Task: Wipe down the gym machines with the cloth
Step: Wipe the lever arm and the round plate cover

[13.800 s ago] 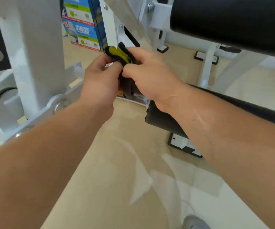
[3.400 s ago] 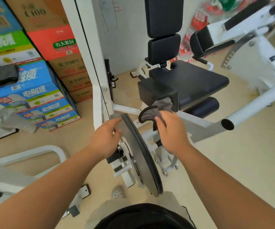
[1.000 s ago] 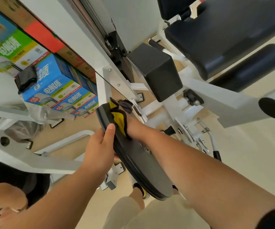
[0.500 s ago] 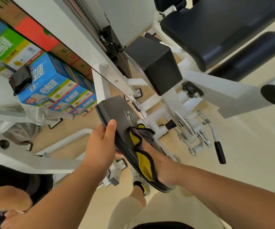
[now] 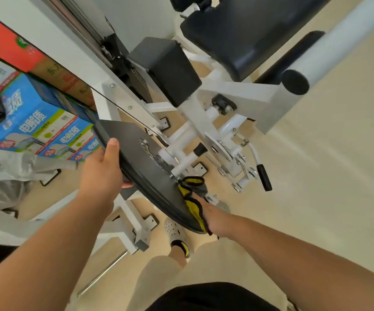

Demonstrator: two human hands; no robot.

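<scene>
My left hand grips the left rim of the black weight plate, thumb on top; my right hand presses the yellow-grey cloth to its near edge, fingers hidden, so I cannot tell their grip

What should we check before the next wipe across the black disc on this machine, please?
1. Left hand steadies the disc, thumb on its face, gripping the edge: ok.
2. Cloth lies against the disc's lower part: ok.
3. Right hand has a firm hold on the cloth: cannot tell, its fingers are hidden.
4. Lever is out of the cloth's way: ok, it is apart, to the right.
5. Shoe has room below the disc's lower edge: cannot tell from this view.
6. Disc face is clean: cannot tell.
</scene>
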